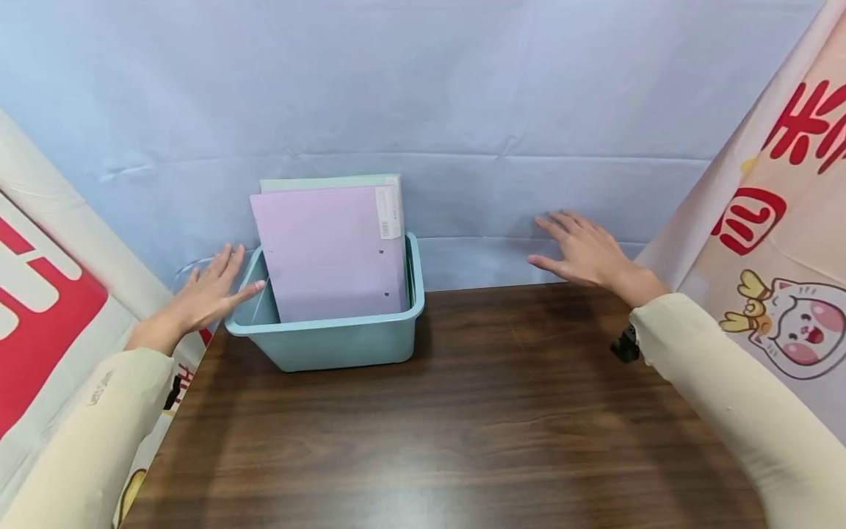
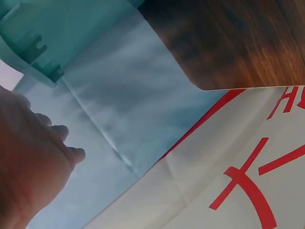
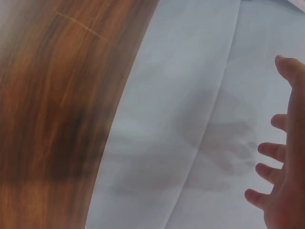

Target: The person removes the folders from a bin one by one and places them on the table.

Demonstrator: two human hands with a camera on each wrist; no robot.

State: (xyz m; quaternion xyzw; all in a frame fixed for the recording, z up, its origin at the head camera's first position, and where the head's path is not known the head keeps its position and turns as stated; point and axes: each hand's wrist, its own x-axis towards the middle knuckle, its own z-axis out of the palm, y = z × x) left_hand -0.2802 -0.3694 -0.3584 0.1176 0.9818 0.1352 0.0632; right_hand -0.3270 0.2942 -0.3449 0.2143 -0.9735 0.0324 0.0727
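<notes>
A light teal plastic basin (image 1: 330, 342) stands at the back left of the table. Upright in it leans a lilac folder (image 1: 324, 250) with a white label, and a pale green folder (image 1: 297, 184) shows behind it. My left hand (image 1: 210, 290) is beside the basin's left rim, fingers spread and holding nothing; the left wrist view also has the basin's underside and wall (image 2: 71, 28) above the hand. Over at the back right, my right hand (image 1: 581, 246) hovers with straight, spread fingers before the blue cloth, its palm free of any object.
The brown wooden table (image 1: 463, 426) ends at a pale blue cloth backdrop (image 1: 463, 88). Printed banners flank it, one with red shapes (image 1: 73, 323) at left and one with a cartoon figure (image 1: 800, 330) at right. A small black device (image 1: 624, 345) sits at the right wrist.
</notes>
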